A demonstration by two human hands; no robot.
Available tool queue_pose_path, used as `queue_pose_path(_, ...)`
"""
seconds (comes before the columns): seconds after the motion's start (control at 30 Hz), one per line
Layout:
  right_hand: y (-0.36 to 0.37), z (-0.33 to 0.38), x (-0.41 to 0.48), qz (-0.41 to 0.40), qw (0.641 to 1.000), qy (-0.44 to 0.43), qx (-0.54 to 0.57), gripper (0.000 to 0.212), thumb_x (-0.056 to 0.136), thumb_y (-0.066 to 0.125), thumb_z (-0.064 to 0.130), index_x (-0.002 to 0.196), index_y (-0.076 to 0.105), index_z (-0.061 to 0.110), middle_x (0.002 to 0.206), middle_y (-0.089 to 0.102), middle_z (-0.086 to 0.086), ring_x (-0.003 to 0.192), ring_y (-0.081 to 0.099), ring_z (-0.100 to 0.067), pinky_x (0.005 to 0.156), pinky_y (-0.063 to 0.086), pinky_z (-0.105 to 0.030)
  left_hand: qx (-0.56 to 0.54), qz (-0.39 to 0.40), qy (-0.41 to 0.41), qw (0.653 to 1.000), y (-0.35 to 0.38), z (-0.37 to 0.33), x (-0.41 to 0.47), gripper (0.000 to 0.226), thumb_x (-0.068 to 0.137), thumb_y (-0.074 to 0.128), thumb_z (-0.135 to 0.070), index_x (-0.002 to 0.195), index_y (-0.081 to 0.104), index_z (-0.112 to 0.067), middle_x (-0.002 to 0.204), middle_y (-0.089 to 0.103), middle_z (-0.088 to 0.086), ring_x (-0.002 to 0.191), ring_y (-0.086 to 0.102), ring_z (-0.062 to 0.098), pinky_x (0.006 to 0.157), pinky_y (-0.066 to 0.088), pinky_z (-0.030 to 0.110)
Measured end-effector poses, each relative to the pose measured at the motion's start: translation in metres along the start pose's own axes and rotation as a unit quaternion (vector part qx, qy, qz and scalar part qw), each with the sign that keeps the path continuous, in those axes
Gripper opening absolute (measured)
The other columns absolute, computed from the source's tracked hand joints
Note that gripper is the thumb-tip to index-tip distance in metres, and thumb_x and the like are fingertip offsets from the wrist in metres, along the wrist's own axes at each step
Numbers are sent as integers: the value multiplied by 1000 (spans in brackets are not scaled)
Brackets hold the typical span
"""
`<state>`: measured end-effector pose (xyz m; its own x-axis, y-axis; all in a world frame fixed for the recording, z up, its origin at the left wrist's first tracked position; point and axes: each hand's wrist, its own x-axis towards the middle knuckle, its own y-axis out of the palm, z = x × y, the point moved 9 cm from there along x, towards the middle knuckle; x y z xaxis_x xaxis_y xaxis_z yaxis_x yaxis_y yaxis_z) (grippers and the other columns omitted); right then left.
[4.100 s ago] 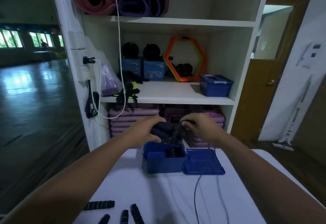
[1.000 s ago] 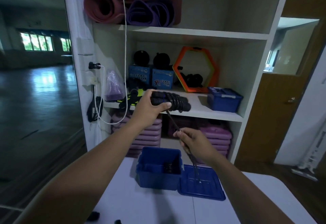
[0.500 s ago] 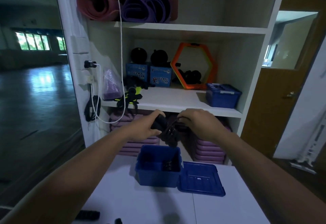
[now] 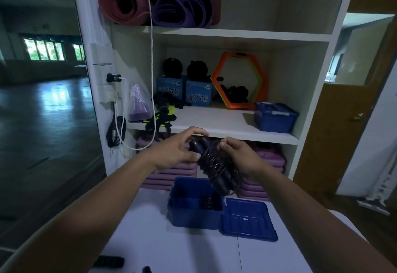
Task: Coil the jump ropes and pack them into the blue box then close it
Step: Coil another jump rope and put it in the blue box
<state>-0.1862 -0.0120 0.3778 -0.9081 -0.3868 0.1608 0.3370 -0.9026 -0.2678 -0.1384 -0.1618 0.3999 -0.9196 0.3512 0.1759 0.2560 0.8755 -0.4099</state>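
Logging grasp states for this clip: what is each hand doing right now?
Left hand: closed on the jump rope, at its handle end.
Right hand: closed around the coiled jump rope.

Gym studio: rolled mats (image 4: 126,4), step platforms (image 4: 268,156).

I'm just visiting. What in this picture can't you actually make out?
Head view, the only one:
1. Inside the blue box: its near wall and shadow hide most of it. Something dark lies there, but the count is unclear.
2. The jump rope: the left hand and right hand grip it, covering the cord's end.
3. The black handles on the table: cut off by the bottom edge.
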Motion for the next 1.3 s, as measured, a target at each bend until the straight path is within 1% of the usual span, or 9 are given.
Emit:
queue_pose_path(0.07,0,-7,-1,-24,999,17,13,25,103,46,17,83,61,15,80,53,-18,74,48,-26,63,39,-33,34,-90,-21,995,-12,11,4,43,88,69,2,116,61,-30,121,62,5,93,70,28,82,61,41)
queue_pose_path(0.17,6,-16,-1,-32,998,42,45,22,104,42,15,90,58,9,66,53,-7,52,49,-16,46,41,-21,156,-206,-47,965,-25,22,5,25,94,60,-2,104,66,-24,82,64,-2,61,62,6,52,51,25)
queue_pose_path(0.27,10,-14,-1,-29,997,38,64,23,105,41,15,96,59,4,66,57,-6,51,54,-12,47,49,-21,150,-247,-60,955,-22,26,5,27,99,48,-11,112,70,-21,81,68,-5,65,62,3,60,49,19)
queue_pose_path(0.43,15,-5,-3,-3,998,1,67,24,103,45,13,107,61,-4,94,68,-23,85,68,-33,79,60,-33,40,-181,-83,979,-3,35,14,50,84,73,-33,130,53,-25,120,62,-6,106,60,7,94,51,30)
queue_pose_path(0.57,15,7,-3,17,998,-44,51,22,102,47,10,108,65,-1,107,70,-25,102,69,-36,90,58,-41,116,-169,-51,977,4,35,18,87,67,90,-32,133,33,-25,121,48,-12,107,53,8,83,44,17)
queue_pose_path(0.83,-10,50,-6,-16,933,-175,-315,13,96,59,25,99,71,20,98,68,-1,89,63,-19,86,53,-40,102,-250,56,961,5,16,11,61,74,76,-12,123,43,-24,102,58,-13,78,59,-1,64,44,9)
queue_pose_path(0.97,-18,65,-11,-37,929,-210,-303,12,95,61,27,103,67,20,120,60,2,109,57,-11,98,45,-25,-36,-208,70,975,9,16,12,47,79,69,-1,119,55,-21,102,66,4,84,62,3,69,49,12)
queue_pose_path(1.1,-14,70,-16,-42,954,-200,-218,8,94,62,26,99,66,21,112,55,0,96,63,-5,88,53,-20,-222,-146,60,962,16,20,12,57,72,60,-2,125,54,-20,97,69,7,79,69,19,64,56,28)
queue_pose_path(1.3,-14,58,-6,-113,937,-182,-275,11,93,63,31,94,67,22,95,48,-2,84,61,-20,80,58,-41,-164,-79,-15,983,29,33,18,46,81,66,-23,125,54,-32,113,65,13,90,70,27,78,59,45)
